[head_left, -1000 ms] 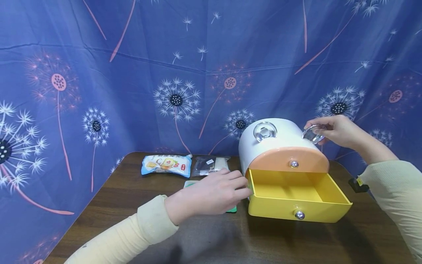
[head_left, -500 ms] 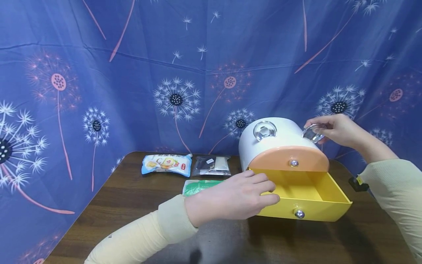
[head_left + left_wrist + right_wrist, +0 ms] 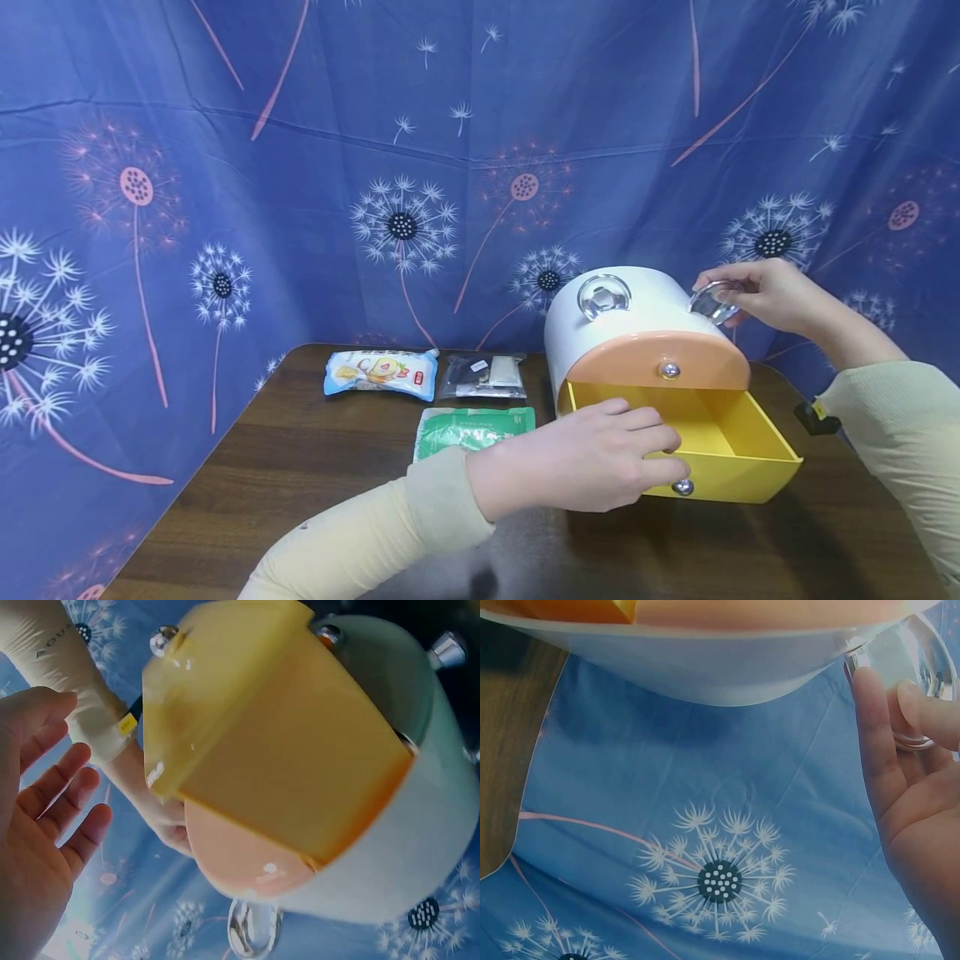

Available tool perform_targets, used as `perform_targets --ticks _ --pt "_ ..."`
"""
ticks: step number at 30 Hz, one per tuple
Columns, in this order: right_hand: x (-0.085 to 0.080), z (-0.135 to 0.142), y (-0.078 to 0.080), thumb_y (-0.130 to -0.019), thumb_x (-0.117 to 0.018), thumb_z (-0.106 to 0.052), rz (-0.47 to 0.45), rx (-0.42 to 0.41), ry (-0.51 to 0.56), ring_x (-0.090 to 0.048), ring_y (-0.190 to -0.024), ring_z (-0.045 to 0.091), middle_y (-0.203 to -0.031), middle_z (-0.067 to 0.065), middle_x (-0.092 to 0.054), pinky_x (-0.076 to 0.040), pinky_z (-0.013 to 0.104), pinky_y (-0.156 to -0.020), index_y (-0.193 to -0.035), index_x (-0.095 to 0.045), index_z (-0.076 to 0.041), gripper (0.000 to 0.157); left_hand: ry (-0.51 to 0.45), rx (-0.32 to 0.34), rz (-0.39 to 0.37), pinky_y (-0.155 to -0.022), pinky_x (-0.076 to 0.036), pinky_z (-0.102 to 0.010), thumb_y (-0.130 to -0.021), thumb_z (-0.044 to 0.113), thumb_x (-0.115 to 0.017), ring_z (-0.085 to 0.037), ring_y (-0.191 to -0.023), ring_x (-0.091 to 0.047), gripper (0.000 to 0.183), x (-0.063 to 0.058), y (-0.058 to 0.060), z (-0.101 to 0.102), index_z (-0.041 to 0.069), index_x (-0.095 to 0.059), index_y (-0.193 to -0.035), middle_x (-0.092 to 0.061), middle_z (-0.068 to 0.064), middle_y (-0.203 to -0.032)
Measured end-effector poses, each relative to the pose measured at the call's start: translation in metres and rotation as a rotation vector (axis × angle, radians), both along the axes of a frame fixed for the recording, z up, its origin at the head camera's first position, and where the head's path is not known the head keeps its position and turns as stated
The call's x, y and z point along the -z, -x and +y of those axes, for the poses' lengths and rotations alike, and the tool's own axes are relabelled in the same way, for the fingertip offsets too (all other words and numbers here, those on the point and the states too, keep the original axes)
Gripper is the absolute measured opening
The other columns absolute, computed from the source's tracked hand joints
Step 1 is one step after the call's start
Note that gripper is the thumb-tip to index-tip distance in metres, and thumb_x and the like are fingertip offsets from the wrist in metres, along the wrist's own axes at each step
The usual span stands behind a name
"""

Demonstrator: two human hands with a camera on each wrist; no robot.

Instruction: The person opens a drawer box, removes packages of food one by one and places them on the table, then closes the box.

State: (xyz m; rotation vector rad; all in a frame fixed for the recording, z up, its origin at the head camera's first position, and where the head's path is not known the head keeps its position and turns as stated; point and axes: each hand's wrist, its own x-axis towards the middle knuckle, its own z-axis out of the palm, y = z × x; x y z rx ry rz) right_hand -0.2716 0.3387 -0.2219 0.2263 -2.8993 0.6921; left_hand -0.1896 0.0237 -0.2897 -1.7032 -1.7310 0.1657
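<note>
1. The left hand [image 3: 585, 457] has moved rightward in the head view – from the left side of the yellow drawer [image 3: 738, 473] to before its front, fingertips now near the lower knob [image 3: 682, 488].
2. The left sleeve [image 3: 375, 525] has shifted right with it.
3. The green packet [image 3: 476, 427], mostly covered a second ago, now shows most of its face.
4. The clear bag [image 3: 482, 377] has come fully into view.
5. The drawer front's left part – bare earlier – is now hidden behind the hand.

downward-facing head view, closer wrist views
</note>
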Motion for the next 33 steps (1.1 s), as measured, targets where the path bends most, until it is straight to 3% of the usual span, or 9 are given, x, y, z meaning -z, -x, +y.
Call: perform_targets --ticks 8,15,21,33 --pt "0.000 -0.002 -0.001 -0.094 -0.053 -0.006 0.016 -0.011 0.005 -0.067 -0.067 0.018 -0.109 0.021 -0.058 -0.056 0.034 -0.064 -0.127 -0.056 -0.004 0.033 0.088 -0.005 -0.047 -0.088 -0.036 -0.020 -0.097 0.026 -0.041 -0.008 -0.115 -0.047 0.029 0.008 -0.007 0.019 0.030 -0.056 -0.120 -0.055 0.011 -0.124" --pt "0.000 0.000 0.000 -0.095 -0.053 -0.007 0.006 -0.005 0.002 -0.068 -0.068 0.019 -0.115 0.025 -0.057 -0.056 0.039 -0.068 -0.128 -0.055 -0.005 0.033 0.132 -0.024 -0.004 -0.089 -0.035 -0.022 -0.098 0.026 -0.037 -0.008 -0.115 -0.045 0.030 0.017 -0.007 0.031 0.032 -0.054 -0.121 -0.052 0.012 -0.125" --pt "0.000 0.001 -0.002 -0.094 -0.052 -0.003 0.014 -0.022 0.030 -0.068 -0.067 0.017 -0.125 0.030 -0.053 -0.056 0.033 -0.064 -0.127 -0.055 -0.003 0.033 0.163 -0.012 0.030 -0.090 -0.035 -0.023 -0.101 0.026 -0.031 -0.011 -0.116 -0.045 0.032 0.026 -0.005 0.040 0.032 -0.053 -0.124 -0.052 0.010 -0.125" --pt "0.000 0.000 -0.001 -0.094 -0.053 -0.005 0.010 -0.017 0.024 -0.068 -0.067 0.018 -0.120 0.028 -0.055 -0.056 0.034 -0.064 -0.128 -0.055 -0.003 0.034 0.183 -0.043 0.127 -0.085 -0.035 -0.022 -0.101 0.022 -0.034 -0.010 -0.116 -0.045 0.032 0.041 -0.002 0.051 0.032 -0.052 -0.125 -0.052 0.012 -0.124"
